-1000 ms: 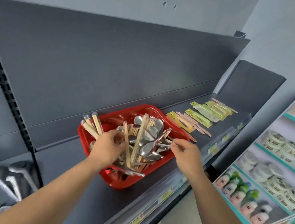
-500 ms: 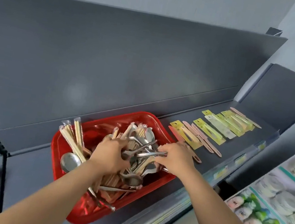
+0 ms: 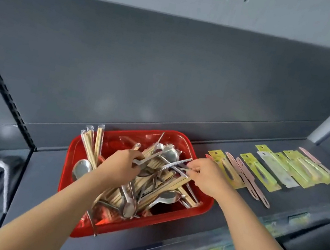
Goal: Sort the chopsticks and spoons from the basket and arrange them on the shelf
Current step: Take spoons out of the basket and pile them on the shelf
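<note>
Dark shelf [image 3: 43,170] carries red basket [image 3: 71,152], left of packaged utensils [image 3: 260,173]. Both hands are over the basket: left hand [image 3: 119,166] curls round a spoon [image 3: 149,158] handle, right hand [image 3: 205,176] pinches second spoon [image 3: 175,164]. Wrapped chopsticks [image 3: 90,145] lean in the basket's back-left corner.
</note>
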The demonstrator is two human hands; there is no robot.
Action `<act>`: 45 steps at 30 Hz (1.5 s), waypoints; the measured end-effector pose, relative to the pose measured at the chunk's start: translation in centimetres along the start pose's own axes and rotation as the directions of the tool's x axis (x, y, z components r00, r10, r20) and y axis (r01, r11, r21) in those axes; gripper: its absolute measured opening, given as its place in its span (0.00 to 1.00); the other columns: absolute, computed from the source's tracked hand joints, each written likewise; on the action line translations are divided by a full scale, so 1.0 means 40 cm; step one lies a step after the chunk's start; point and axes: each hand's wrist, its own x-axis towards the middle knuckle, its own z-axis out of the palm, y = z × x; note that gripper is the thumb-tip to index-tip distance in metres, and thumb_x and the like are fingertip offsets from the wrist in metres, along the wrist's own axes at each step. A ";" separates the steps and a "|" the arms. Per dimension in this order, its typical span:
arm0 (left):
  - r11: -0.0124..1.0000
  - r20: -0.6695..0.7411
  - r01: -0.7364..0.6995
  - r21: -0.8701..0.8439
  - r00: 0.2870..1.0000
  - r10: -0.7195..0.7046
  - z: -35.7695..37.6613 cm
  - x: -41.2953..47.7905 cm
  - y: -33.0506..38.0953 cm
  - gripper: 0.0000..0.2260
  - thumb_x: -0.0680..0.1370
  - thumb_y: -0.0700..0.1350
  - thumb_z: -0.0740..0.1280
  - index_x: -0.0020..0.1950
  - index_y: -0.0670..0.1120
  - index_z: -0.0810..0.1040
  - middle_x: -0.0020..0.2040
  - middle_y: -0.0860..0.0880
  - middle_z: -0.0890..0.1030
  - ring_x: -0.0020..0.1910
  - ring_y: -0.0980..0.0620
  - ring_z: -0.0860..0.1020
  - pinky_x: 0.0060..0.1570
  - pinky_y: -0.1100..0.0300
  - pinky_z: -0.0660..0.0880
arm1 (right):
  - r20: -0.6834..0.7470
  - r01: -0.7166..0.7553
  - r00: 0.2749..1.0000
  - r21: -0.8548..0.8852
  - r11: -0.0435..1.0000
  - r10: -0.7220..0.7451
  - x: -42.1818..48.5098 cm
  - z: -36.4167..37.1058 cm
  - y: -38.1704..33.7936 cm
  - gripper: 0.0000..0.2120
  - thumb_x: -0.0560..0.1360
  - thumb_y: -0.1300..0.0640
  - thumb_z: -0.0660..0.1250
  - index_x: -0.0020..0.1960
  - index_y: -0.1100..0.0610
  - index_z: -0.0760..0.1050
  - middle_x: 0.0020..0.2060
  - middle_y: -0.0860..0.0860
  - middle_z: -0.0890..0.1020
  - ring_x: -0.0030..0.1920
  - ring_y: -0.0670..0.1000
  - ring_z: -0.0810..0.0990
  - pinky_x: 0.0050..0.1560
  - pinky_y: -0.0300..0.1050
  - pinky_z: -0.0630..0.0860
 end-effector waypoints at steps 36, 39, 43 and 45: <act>0.709 -0.204 0.075 -0.701 0.932 -0.301 -0.026 -0.073 0.017 0.03 0.77 0.44 0.70 0.49 0.49 0.81 0.43 0.51 0.86 0.39 0.56 0.83 0.37 0.66 0.76 | -0.167 0.213 0.974 0.420 0.882 -0.155 -0.011 0.034 -0.052 0.08 0.73 0.57 0.70 0.52 0.49 0.81 0.42 0.43 0.83 0.45 0.48 0.82 0.42 0.46 0.78; 0.613 -0.221 0.015 -0.790 0.925 -0.308 -0.054 -0.102 0.029 0.03 0.77 0.41 0.69 0.48 0.48 0.82 0.39 0.53 0.85 0.31 0.60 0.80 0.30 0.71 0.73 | -0.182 0.283 0.958 0.450 0.847 -0.223 -0.020 0.020 -0.093 0.08 0.73 0.57 0.69 0.50 0.48 0.82 0.41 0.46 0.85 0.43 0.47 0.83 0.45 0.50 0.80; 0.543 -0.263 -0.038 -0.839 0.902 -0.343 -0.110 -0.172 -0.014 0.04 0.76 0.41 0.70 0.49 0.46 0.84 0.38 0.48 0.85 0.30 0.55 0.80 0.36 0.57 0.74 | -0.148 0.329 0.944 0.493 0.805 -0.296 -0.030 0.051 -0.192 0.10 0.73 0.55 0.71 0.55 0.49 0.81 0.43 0.42 0.84 0.44 0.42 0.82 0.46 0.46 0.80; 0.506 -0.279 -0.045 -0.861 0.874 -0.398 -0.147 -0.219 -0.060 0.03 0.75 0.42 0.71 0.47 0.46 0.84 0.40 0.46 0.85 0.33 0.51 0.81 0.39 0.53 0.75 | -0.117 0.350 0.933 0.506 0.788 -0.339 -0.040 0.079 -0.261 0.12 0.74 0.55 0.71 0.57 0.51 0.80 0.46 0.43 0.84 0.47 0.44 0.82 0.49 0.48 0.80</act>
